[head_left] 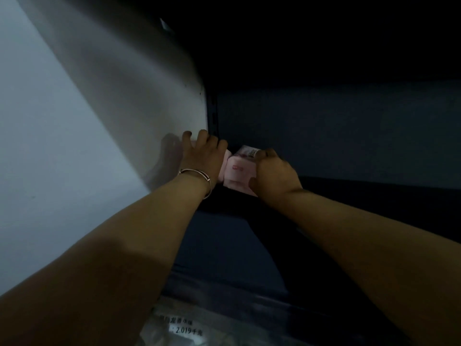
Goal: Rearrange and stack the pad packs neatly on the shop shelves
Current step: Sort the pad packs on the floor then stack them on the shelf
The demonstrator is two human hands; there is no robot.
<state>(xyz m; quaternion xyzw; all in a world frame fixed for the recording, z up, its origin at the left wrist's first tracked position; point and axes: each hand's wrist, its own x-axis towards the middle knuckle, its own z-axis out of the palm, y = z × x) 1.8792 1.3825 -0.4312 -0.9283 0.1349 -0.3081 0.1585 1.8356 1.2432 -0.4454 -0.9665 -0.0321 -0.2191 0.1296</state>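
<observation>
Pink pad packs (238, 171) sit deep in the back left corner of a dark shelf (224, 233). My left hand (203, 156), with a thin bangle on its wrist, lies over the left packs with fingers curled round their far edge against the white side panel. My right hand (273, 172) grips the right side of the nearest pink pack, thumb on its front face and fingers over its top. A barcode label shows on the pack's upper end. Most of the left packs are hidden under my left hand.
A white side panel (74, 121) walls the shelf on the left. The dark back wall (336, 126) and the shelf above close in the space. A clear plastic bag with printed text (184, 328) lies at the near shelf edge.
</observation>
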